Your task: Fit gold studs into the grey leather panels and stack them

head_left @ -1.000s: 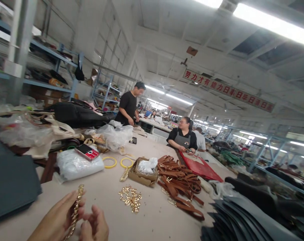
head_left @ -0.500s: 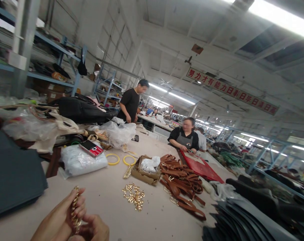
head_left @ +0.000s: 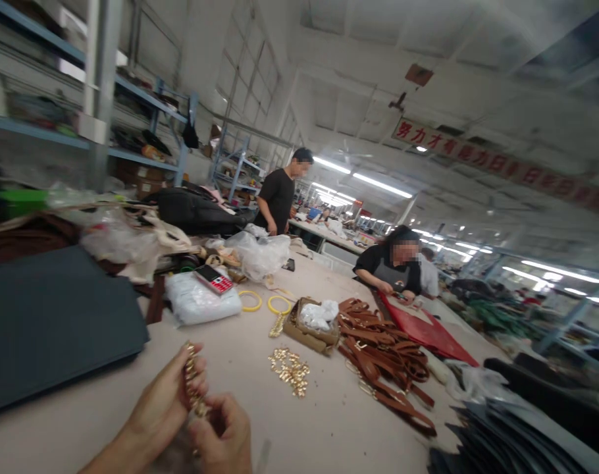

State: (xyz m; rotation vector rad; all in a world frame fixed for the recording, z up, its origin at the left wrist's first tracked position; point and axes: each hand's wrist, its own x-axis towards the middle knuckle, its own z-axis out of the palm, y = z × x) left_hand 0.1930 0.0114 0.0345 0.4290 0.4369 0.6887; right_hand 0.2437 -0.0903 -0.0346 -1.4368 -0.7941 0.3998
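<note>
A gold chain (head_left: 193,378) runs between my two hands above the pale table (head_left: 264,421). My left hand (head_left: 166,388) is closed around its upper part, fingers curled against the links. Lower down, my right hand (head_left: 223,431) pinches the chain's lower end between thumb and fingers. On the table to the right of my hands lies a loose pile of small gold metal pieces (head_left: 289,370). Just behind it, another short gold chain (head_left: 276,325) lies beside a yellow ring (head_left: 279,304).
A cardboard box (head_left: 309,334) holds a white plastic bag. Brown leather straps (head_left: 383,349) are heaped right of it. Dark sheets (head_left: 52,322) lie at left, more dark pieces (head_left: 507,434) at right. A red phone (head_left: 213,279) rests on a plastic-wrapped packet (head_left: 201,304). Two co-workers are beyond the table.
The view has swung left, so everything sits further right. Both my hands keep hold of the gold chain. The seated co-worker's head has bent down and turned.
</note>
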